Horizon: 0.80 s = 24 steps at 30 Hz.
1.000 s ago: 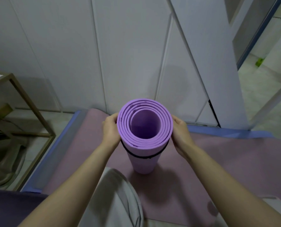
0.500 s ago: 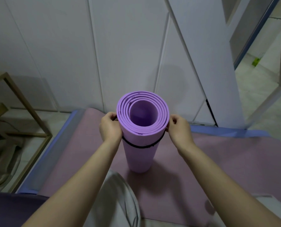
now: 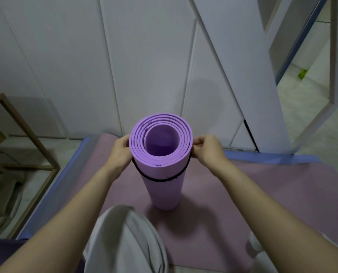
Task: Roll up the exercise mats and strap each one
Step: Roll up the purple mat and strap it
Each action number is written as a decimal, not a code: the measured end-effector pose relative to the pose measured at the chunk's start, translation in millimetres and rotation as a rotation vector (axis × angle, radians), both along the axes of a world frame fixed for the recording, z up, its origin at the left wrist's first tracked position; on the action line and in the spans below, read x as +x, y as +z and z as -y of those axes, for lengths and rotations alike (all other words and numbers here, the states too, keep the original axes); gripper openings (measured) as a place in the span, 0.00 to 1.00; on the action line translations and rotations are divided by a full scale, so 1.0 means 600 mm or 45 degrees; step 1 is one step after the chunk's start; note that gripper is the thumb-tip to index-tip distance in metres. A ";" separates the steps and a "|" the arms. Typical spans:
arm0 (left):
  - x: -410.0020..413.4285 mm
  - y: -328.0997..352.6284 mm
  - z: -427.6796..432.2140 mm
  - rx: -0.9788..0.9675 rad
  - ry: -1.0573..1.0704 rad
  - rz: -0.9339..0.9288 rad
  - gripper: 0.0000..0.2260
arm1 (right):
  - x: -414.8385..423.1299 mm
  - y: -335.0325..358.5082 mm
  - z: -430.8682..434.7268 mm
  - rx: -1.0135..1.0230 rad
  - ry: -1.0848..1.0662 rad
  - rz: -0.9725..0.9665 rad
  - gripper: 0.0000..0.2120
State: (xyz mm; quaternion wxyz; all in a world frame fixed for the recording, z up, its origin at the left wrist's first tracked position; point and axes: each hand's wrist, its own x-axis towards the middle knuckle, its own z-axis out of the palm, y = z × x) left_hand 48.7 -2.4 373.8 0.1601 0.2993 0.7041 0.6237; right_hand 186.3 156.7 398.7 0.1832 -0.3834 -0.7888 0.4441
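We find our left hand (image 3: pixel 119 152) closed against the left side of the rolled purple mat (image 3: pixel 161 160), fingers at the black strap (image 3: pixel 158 179). The roll stands upright on a pink mat (image 3: pixel 262 194) laid flat, its long axis vertical, directly between both hands and equally near each. Our right hand (image 3: pixel 207 151) pinches the strap at the right side. In our judgement, the strap needs sliding further down the roll.

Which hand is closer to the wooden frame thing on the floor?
Left. The left hand is on the purple mat roll's side facing the wooden frame; the right hand is on the roll's far side.
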 end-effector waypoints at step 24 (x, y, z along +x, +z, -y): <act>-0.003 -0.062 -0.070 -0.263 0.675 0.000 0.07 | -0.040 -0.041 -0.018 -0.323 -0.054 -0.023 0.13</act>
